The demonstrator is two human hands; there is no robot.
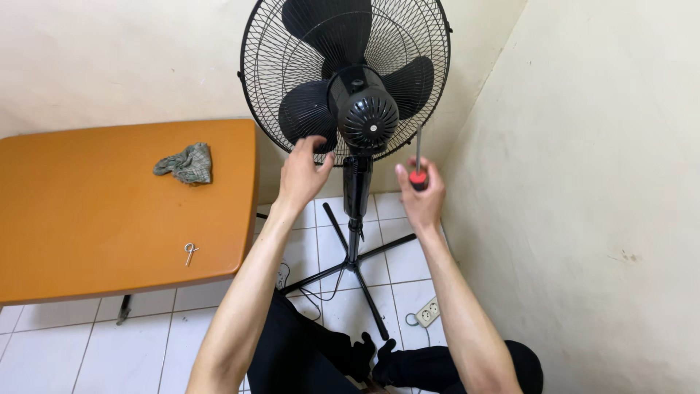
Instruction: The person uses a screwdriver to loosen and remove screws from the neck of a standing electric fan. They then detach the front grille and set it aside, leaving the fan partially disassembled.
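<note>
Gripping screwdriver (418, 157), right hand (421, 195)

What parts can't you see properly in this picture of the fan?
Head view only:
- Screwdriver tip: lost against the fan's grille.
- Screwdriver handle: mostly wrapped by the right hand.
- Fan top: cut off by the upper edge.
- Small metal thing on the orange table: too small to identify.
- Left hand palm: faces away.
</note>
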